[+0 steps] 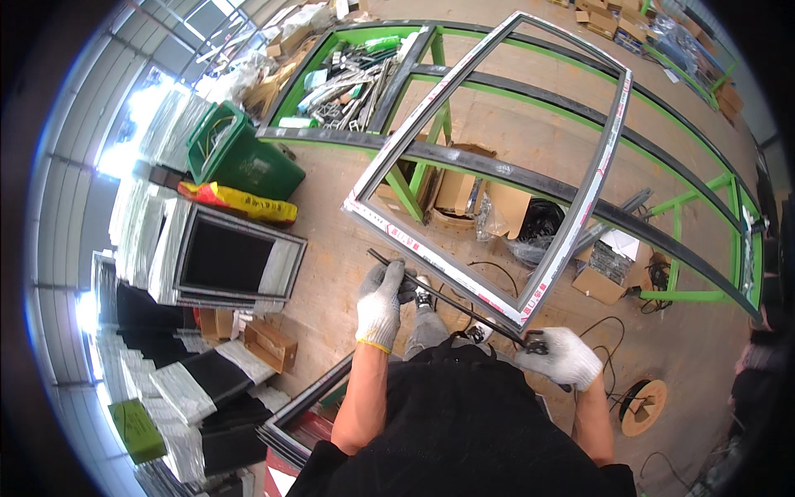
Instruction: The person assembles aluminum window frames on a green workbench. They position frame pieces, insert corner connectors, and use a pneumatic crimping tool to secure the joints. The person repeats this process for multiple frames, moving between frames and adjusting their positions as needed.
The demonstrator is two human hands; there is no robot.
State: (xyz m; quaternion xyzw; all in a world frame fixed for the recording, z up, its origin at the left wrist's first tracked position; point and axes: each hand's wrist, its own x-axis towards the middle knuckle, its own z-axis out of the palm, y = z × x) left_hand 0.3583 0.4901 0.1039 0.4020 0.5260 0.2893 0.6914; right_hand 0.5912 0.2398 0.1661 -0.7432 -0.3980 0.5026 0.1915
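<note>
- Before the torso, between left hand and right hand: strip, count 1, slanting down to the right, near the frame; contact with it cannot be told.
- Hands: 2, gloved. Left grip closed around the strip near its upper end. Right fingers bunched at its lower end; cannot tell whether that grip is closed on strip or on some other dark piece.
- Step, judged: handling the strip beside the frame. Next move seems to call for both ends steadied, clear of the frame's near corner.
- Frame: 1, film-wrapped, across the desk (1), near corner overhanging.
- Floor, right: spool, 1.
- Farther left: bin, 1; tools, too jumbled to count.
</note>
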